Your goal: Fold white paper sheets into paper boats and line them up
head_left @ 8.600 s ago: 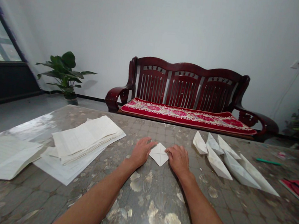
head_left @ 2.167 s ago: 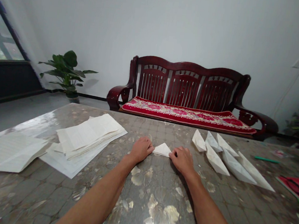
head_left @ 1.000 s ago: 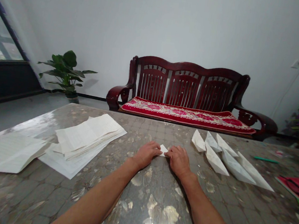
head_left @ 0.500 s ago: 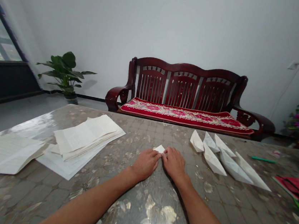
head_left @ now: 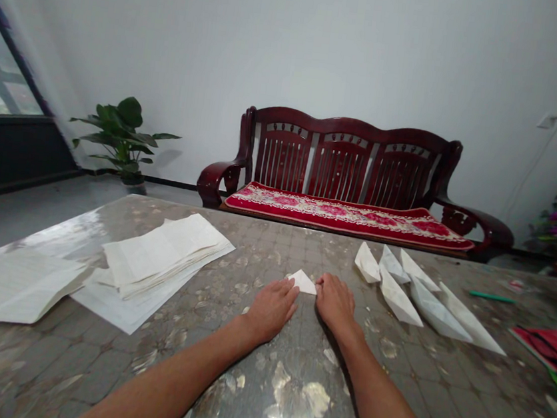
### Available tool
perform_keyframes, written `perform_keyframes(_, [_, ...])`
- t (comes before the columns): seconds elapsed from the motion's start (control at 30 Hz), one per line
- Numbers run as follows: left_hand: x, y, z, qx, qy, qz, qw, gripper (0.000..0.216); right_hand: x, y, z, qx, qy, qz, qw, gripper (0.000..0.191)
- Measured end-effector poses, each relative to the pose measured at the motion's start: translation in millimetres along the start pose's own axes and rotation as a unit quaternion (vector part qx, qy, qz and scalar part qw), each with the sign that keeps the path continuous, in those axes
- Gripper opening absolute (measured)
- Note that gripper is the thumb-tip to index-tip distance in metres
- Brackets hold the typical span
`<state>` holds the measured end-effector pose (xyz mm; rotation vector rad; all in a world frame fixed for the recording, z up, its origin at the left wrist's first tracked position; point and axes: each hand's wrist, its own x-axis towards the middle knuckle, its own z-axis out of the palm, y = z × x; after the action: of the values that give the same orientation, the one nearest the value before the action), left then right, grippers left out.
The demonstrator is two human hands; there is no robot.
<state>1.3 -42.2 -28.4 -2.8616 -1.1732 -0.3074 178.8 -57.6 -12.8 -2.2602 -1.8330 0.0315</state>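
A small piece of white folded paper, triangular with its peak pointing away from me, lies on the table in front of me. My left hand is closed at its left side, fingers pressed together over that edge. At the right corner, my right hand is curled, with thumb and forefinger at the paper. Both outer corners of the paper are partly covered by my fingers. Several folded paper boats stand in a cluster to the right of my right hand.
Stacked paper sheets lie left, beside another bent sheet. A green pen and a red pouch-like item are at right on the patterned table. Beyond it stands a wooden bench, with a potted plant at left.
My right hand has slid a little to the right along the paper's lower edge, so more of the folded triangle shows between my hands. My left hand has barely moved.
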Motion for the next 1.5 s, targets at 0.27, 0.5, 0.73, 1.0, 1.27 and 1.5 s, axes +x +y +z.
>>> perform_keyframes(0.27, [8.5, -2.7, 8.8, -0.005, 0.017, -0.004, 1.000, 0.048, -1.9, -4.1, 4.2, -0.032, 0.024, -0.106, 0.994, 0.036])
perform_keyframes(0.5, [28.9, 0.7, 14.9, -0.002, 0.024, -0.040, 0.999, 0.056, 0.1, -6.3, 1.9, -0.074, -0.003, -0.122, 0.990, 0.037])
perform_keyframes(0.73, [46.2, -5.3, 8.8, -0.016, -0.008, -0.045, 0.999, 0.058, 1.2, -9.2, 1.7, -0.102, -0.010, -0.111, 0.988, 0.040])
perform_keyframes(1.0, [55.0, -17.7, 11.7, -0.018, -0.032, -0.045, 0.998, 0.055, -2.4, -7.0, 1.3, -0.087, 0.001, -0.111, 0.990, 0.039])
perform_keyframes(1.27, [53.8, -25.8, 13.4, -0.013, -0.050, -0.062, 0.997, 0.049, -4.0, 1.7, 0.4, -0.052, 0.022, -0.039, 0.998, 0.038])
perform_keyframes(1.5, [39.5, -33.4, 11.6, 0.013, -0.032, -0.041, 0.999, 0.051, -1.7, 6.6, 0.4, -0.062, 0.045, -0.028, 0.997, 0.034])
